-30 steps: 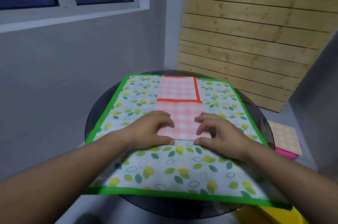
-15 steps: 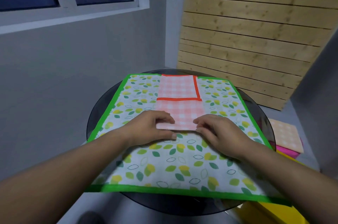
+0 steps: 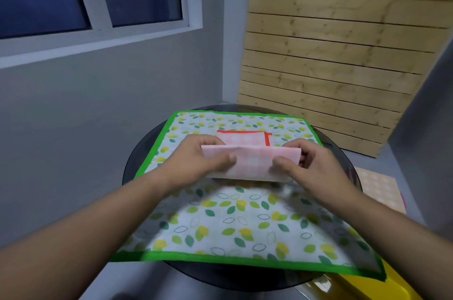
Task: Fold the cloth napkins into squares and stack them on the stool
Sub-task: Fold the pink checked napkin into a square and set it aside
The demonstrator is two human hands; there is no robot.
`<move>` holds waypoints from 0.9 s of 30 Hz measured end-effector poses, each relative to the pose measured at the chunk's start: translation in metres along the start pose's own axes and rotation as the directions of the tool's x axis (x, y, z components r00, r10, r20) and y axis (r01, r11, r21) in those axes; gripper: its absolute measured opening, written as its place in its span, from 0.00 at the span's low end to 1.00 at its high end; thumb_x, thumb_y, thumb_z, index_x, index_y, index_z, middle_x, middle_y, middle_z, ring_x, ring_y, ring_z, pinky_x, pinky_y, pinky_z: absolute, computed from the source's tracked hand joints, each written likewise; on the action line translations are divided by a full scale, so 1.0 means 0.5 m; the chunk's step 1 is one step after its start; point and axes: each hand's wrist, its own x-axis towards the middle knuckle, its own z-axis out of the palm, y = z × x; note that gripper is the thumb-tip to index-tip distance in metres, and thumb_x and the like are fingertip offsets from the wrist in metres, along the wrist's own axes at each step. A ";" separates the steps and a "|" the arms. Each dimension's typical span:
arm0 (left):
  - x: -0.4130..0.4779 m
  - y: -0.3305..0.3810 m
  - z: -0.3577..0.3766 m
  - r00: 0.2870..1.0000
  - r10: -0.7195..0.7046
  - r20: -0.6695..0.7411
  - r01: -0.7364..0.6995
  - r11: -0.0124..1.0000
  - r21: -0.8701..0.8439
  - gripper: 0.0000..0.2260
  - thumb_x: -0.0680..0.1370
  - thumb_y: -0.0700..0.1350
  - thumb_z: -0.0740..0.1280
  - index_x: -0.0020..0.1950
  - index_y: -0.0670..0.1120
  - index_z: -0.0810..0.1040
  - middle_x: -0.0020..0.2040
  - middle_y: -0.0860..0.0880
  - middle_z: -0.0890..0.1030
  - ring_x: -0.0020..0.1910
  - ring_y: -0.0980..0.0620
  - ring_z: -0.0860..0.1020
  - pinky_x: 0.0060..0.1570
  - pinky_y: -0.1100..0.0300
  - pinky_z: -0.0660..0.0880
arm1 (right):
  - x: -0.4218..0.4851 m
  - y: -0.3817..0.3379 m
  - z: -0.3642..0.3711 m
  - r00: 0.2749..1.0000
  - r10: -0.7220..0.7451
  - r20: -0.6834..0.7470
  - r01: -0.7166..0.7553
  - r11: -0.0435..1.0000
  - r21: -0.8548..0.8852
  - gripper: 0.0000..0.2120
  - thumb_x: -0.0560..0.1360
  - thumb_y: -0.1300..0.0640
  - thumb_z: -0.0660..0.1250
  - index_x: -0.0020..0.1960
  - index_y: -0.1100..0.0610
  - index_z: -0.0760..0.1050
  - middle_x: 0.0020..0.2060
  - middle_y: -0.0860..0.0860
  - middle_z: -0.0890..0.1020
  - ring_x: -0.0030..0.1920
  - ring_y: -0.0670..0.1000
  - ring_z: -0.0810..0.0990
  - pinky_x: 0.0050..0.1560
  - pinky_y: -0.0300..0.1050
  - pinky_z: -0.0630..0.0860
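Pinching the pink napkin [image 3: 252, 163] at each end, my left hand [image 3: 199, 161] and right hand [image 3: 317, 168] held it raised, presumably to square the fold.

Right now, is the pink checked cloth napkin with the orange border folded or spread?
Mid-fold: left hand and right hand pinch the pink checked napkin, near half raised over its orange-bordered far part.

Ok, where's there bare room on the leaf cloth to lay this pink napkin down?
Widest: the near half of the leaf cloth, from the hands to its green border. A narrower strip lies beyond the pink napkin. Crowded: the middle, where the left hand and right hand pinch it.
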 end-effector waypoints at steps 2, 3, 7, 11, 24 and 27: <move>0.000 0.014 -0.003 0.999 0.008 -0.032 -0.011 0.995 -0.101 0.07 0.75 0.43 0.75 0.37 0.47 0.83 0.35 0.53 0.82 0.35 0.55 0.80 0.37 0.64 0.75 | -0.006 0.002 -0.006 0.996 0.072 0.054 -0.081 0.982 0.172 0.11 0.73 0.61 0.72 0.55 0.58 0.80 0.46 0.49 0.87 0.47 0.46 0.85 0.45 0.37 0.79; 0.000 0.018 -0.002 0.999 -0.002 -0.045 -0.005 0.989 -0.148 0.04 0.76 0.44 0.74 0.41 0.46 0.84 0.39 0.52 0.85 0.39 0.53 0.83 0.40 0.61 0.78 | -0.008 0.005 -0.008 0.991 0.111 0.079 -0.126 0.968 0.219 0.13 0.74 0.63 0.71 0.58 0.59 0.79 0.49 0.51 0.87 0.50 0.49 0.85 0.48 0.39 0.80; 0.010 0.033 0.012 0.988 -0.099 -0.119 0.057 0.946 -0.318 0.09 0.77 0.44 0.73 0.54 0.42 0.84 0.48 0.46 0.87 0.46 0.48 0.86 0.42 0.59 0.81 | -0.008 0.030 -0.001 0.972 0.199 0.126 -0.220 0.958 0.186 0.11 0.77 0.67 0.66 0.59 0.61 0.78 0.51 0.52 0.86 0.53 0.50 0.85 0.49 0.39 0.80; 0.023 0.007 0.016 0.974 -0.184 -0.131 0.135 0.939 -0.317 0.14 0.74 0.43 0.76 0.58 0.43 0.81 0.50 0.47 0.87 0.49 0.48 0.86 0.50 0.53 0.82 | 0.003 0.034 0.019 0.956 0.280 0.087 -0.291 0.943 0.164 0.06 0.80 0.68 0.63 0.48 0.61 0.77 0.35 0.47 0.86 0.36 0.42 0.85 0.35 0.33 0.77; 0.048 -0.101 0.023 0.899 -0.395 -0.190 0.437 0.839 0.325 0.32 0.73 0.54 0.76 0.74 0.46 0.71 0.63 0.42 0.80 0.59 0.44 0.80 0.56 0.53 0.75 | 0.048 0.106 0.054 0.907 0.411 -0.086 -0.410 0.820 -0.399 0.33 0.75 0.47 0.70 0.75 0.52 0.60 0.47 0.48 0.77 0.53 0.54 0.81 0.46 0.44 0.72; 0.049 -0.097 0.032 0.914 -0.368 -0.169 0.405 0.831 0.382 0.19 0.75 0.54 0.73 0.62 0.46 0.79 0.51 0.46 0.83 0.48 0.46 0.82 0.49 0.55 0.79 | 0.044 0.112 0.055 0.919 0.385 -0.086 -0.364 0.746 -0.558 0.30 0.76 0.43 0.66 0.74 0.49 0.61 0.47 0.49 0.79 0.53 0.55 0.80 0.51 0.48 0.75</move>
